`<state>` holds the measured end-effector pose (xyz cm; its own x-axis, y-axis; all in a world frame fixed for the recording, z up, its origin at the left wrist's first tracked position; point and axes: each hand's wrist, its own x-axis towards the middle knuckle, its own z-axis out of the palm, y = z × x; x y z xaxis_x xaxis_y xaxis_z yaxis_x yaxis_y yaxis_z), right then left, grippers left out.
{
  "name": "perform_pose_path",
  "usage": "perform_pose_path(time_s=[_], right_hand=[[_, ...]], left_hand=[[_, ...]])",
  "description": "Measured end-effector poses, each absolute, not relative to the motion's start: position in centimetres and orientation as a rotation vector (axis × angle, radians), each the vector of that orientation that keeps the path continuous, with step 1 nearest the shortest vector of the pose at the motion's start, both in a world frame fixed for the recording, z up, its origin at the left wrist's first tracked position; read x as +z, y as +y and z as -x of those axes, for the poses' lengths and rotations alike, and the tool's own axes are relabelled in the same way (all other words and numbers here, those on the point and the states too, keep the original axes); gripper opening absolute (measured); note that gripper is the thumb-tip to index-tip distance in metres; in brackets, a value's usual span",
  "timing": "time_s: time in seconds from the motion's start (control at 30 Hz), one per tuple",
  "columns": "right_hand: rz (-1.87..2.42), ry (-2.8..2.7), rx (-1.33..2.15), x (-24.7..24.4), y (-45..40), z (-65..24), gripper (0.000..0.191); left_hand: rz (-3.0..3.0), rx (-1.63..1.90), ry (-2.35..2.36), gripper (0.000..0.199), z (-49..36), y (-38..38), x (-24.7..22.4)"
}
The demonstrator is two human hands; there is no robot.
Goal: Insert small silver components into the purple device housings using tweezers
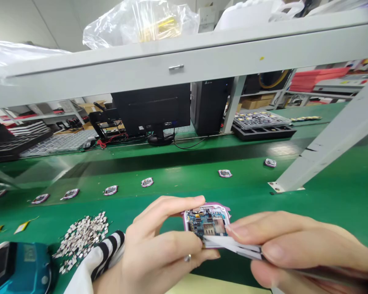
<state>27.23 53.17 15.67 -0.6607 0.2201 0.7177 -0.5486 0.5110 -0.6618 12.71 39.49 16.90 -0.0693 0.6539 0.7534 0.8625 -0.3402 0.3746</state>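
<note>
My left hand (162,249) grips a small smartwatch housing (210,208) by its left and lower edges, with a finger along the top. The housing is white with a pink rim, and its open face shows a blue circuit board (199,222) with metal parts. My right hand (282,241) is closed on a pair of tweezers (239,247). Their pale tips lie over the lower edge of the board. Whether the tips pinch anything is too small to tell. My right thumb and finger are close to the housing's right side.
Similar housings (111,190) lie in a row along the green bench (184,163). A heap of small square parts (84,237) sits left, beside a teal machine (24,265). A slanted white post (331,134) stands right; a monitor (151,108) is behind the shelf beam.
</note>
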Motion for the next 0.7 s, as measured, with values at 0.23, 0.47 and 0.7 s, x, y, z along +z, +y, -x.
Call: perform_pose_path(time_s=[0.23,0.47,0.7], right_hand=[[-0.270,-1.964,1.272,16.8,53.1,-26.8,0.037],[-0.362,-2.050,1.127,15.4,53.4,-27.5,0.046],[-0.324,-1.992,1.230,15.8,53.1,-27.4,0.039]], left_hand=[[1.952,-1.468,-1.613,0.012,-12.7,39.5,16.6],[2.008,-1.228,-1.683,0.011,-12.7,39.4,16.9],[2.043,-1.389,-1.598,0.008,-12.5,39.4,17.0]])
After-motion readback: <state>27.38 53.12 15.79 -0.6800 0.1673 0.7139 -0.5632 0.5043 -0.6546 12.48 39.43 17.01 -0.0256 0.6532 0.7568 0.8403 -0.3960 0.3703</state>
